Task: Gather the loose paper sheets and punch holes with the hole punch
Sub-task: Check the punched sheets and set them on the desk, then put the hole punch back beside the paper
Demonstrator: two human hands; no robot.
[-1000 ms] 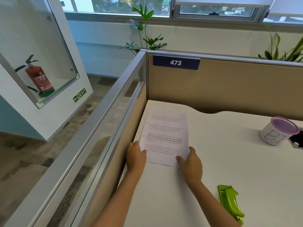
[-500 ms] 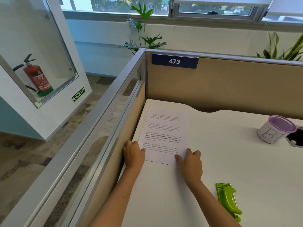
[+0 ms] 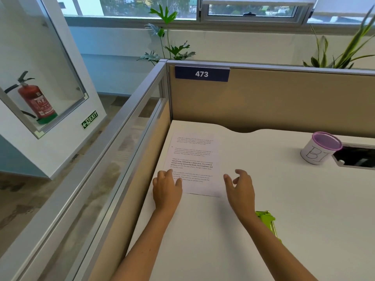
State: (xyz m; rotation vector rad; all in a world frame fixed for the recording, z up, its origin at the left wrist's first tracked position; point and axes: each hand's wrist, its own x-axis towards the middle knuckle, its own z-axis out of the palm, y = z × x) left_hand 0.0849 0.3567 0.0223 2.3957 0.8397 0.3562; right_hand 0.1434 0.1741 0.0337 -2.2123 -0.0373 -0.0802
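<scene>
Hole punch (image 3: 268,224): nearest me on the table (image 3: 304,209), green, partly hidden behind my right forearm, long axis running toward me.
Right hand (image 3: 241,188): grip apart, empty, just beside the sheets' right edge; closer to the punch.
Left hand (image 3: 166,186): fingers resting on the near-left corner.
Paper sheets (image 3: 194,159): flat, long axis pointing away.

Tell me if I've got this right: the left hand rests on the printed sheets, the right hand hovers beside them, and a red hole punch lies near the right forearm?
Not quite: the hole punch is green, not red, as the head view shows. The rest stands: the left hand rests on the printed sheets, and the right hand hovers open beside them.
</scene>
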